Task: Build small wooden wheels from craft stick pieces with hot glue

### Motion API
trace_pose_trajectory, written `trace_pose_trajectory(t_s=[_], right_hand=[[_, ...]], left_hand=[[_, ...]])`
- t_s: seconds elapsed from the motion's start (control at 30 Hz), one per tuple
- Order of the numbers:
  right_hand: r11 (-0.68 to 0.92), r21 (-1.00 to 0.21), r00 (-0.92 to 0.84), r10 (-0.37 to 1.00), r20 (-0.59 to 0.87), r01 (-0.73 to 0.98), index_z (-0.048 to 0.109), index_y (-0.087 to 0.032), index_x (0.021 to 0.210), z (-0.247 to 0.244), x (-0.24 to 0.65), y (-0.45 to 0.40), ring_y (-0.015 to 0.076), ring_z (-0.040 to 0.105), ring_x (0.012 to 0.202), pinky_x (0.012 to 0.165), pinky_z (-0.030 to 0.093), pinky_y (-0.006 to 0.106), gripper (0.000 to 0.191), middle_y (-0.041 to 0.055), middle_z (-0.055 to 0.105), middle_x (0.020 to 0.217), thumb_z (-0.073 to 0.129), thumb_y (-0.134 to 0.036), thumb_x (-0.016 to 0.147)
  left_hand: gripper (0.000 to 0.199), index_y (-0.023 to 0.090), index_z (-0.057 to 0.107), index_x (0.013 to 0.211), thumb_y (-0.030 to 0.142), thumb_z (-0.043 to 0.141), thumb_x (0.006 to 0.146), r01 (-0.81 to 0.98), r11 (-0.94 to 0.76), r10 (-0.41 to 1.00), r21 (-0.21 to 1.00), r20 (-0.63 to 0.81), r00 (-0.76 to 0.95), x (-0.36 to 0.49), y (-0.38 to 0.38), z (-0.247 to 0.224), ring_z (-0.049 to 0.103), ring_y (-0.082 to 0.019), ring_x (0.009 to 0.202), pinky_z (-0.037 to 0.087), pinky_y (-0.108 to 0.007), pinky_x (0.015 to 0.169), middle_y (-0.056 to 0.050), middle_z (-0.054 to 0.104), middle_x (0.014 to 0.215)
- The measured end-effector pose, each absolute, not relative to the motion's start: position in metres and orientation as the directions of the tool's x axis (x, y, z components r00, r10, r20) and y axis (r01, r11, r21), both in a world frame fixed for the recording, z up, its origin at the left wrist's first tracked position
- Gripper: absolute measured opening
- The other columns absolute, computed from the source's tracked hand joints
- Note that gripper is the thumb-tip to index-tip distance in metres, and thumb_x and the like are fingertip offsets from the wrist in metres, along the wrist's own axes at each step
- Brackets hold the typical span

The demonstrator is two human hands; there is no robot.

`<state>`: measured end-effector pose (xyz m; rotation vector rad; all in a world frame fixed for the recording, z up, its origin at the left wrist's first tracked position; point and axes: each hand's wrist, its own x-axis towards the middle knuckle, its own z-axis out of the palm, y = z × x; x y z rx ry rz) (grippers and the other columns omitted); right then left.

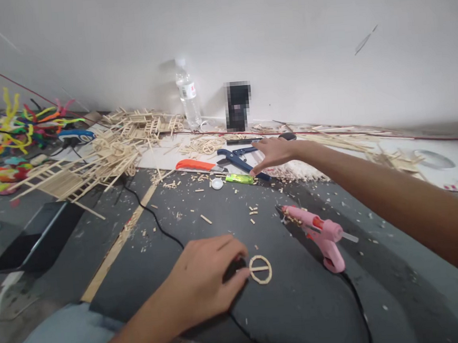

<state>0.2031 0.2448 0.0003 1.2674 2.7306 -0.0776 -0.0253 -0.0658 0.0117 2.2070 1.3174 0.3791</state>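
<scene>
A small ring of short wooden stick pieces [270,270], with a stick across its middle, lies flat on the dark table. My left hand [211,273] is curled at its left edge, thumb and fingertips pinched there. Farther back, my right hand [275,152] reaches over a blue-handled cutter [239,161] with its fingers apart; whether it touches the handles is unclear. Just below the cutter lies a bright green tool [239,179], beside an orange utility knife [197,165]. A pink hot glue gun [316,225] lies right of the ring.
Wooden stick models [74,178] pile up at the left, near a dark phone or tablet [36,237] on a white cable. A water bottle [189,98] stands against the wall. A black cable [153,219] crosses the table; wood scraps are scattered about.
</scene>
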Motion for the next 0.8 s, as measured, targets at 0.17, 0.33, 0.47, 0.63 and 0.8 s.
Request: trace_pose_trajectory(t_s=[0.17,0.33,0.47,0.63,0.8], right_hand=[[0.679,0.040,-0.658,0.723,-0.213,0.733,0.057,-0.020,0.136,0.006,0.188,0.252,0.0281,0.061,0.121,0.099,0.054,0.052,0.044,0.0120,0.057,0.141,0.064,-0.039,0.098],[0.693,0.086,-0.654,0.709,-0.263,0.716,0.059,-0.019,0.132,0.014,0.169,0.246,0.0256,0.064,0.114,0.095,0.056,0.048,0.039,0.0110,0.061,0.135,0.063,-0.038,0.098],[0.644,0.157,-0.596,0.758,-0.265,0.749,0.064,-0.018,0.124,0.026,0.152,0.226,0.0229,0.066,0.107,0.092,0.057,0.045,0.033,0.0094,0.065,0.125,0.063,-0.038,0.098],[0.528,0.128,-0.510,0.847,-0.149,0.839,0.068,-0.017,0.109,0.077,0.143,0.185,0.0216,0.066,0.100,0.089,0.056,0.043,0.024,0.0075,0.069,0.112,0.066,-0.037,0.096],[0.467,-0.203,-0.478,0.878,-0.010,0.861,0.069,-0.011,0.098,0.130,0.162,0.125,0.0210,0.066,0.075,0.069,0.051,0.037,0.023,0.0075,0.067,0.083,0.057,-0.031,0.096]], left_hand=[[0.020,0.025,0.065,0.106,0.029,0.070,0.087,0.757,-0.360,0.901,0.545,-0.008,0.434,-0.024,-0.071,-0.004,0.066,-0.021,0.082,0.046,-0.033,0.072,0.001,0.071,0.092],[0.013,0.024,0.066,0.104,0.026,0.065,0.091,0.758,-0.395,0.892,0.519,0.017,0.452,-0.015,-0.080,-0.016,0.066,-0.022,0.088,0.048,-0.032,0.074,-0.003,0.069,0.097],[0.011,0.022,0.067,0.099,0.022,0.056,0.099,0.747,-0.423,0.885,0.513,0.056,0.463,-0.016,-0.078,-0.024,0.066,-0.019,0.085,0.048,-0.029,0.074,-0.003,0.069,0.093],[0.015,0.022,0.067,0.094,0.024,0.054,0.101,0.709,-0.461,0.875,0.534,0.138,0.464,-0.020,-0.076,-0.027,0.066,-0.017,0.080,0.048,-0.028,0.071,-0.001,0.068,0.088],[0.012,0.024,0.068,0.104,0.026,0.056,0.102,0.673,-0.445,0.895,0.590,0.293,0.336,-0.032,-0.080,-0.016,0.066,-0.013,0.079,0.049,-0.025,0.073,0.002,0.069,0.090]])
